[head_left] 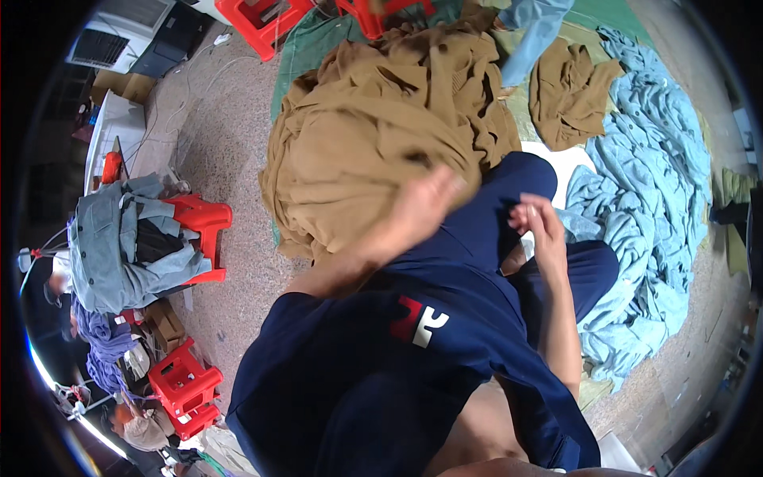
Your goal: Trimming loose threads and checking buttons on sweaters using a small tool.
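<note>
My left hand (429, 199), blurred by motion, reaches across the near right side of a big heap of brown knit garments (342, 159). Its fingers are too smeared to show whether they grip the cloth. Above my lap my right hand (544, 228) is raised with its fingers curled in; anything small between them cannot be made out. Both forearms are bare, and dark blue trousers (477, 230) cover my bent legs. To the right spreads a long pile of light blue buttoned garments (644, 199).
A separate brown garment (568, 91) lies beyond my knees, beside another person's light blue trouser leg (532, 36). Red plastic stools (184, 385) stand at left, one under grey-blue garments (119, 246). Another red stool (262, 24) is at the back. Thin cables cross the speckled floor (230, 119).
</note>
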The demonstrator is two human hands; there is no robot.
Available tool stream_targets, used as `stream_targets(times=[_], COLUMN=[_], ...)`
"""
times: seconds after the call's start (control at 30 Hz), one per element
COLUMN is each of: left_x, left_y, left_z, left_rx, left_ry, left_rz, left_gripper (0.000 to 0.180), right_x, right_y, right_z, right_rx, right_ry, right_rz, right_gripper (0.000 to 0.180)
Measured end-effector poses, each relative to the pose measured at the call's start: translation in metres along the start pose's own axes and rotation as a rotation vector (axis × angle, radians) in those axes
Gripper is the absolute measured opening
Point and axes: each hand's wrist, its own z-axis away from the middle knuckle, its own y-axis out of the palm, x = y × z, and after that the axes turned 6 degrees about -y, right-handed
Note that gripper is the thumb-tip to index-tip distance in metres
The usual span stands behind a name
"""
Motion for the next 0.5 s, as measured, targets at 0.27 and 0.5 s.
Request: stream_targets(times=[0.27, 0.5], left_x=[-0.085, -0.094], left_y=[0.005, -0.012], left_z=[0.021, -0.013], left_rx=[0.852, 0.708], left_ry=[0.437, 0.289], left_rz=[0.086, -0.218], left_gripper=[0.035, 0.071], right_x=[0.046, 0.114], right_y=[0.006, -0.048], right_z=[0.001, 0.109], right_rx=[0.155, -0.236], right_ry=[0.028, -0.222], right_rz=[0.018, 0.079], right_gripper=[0.049, 0.04])
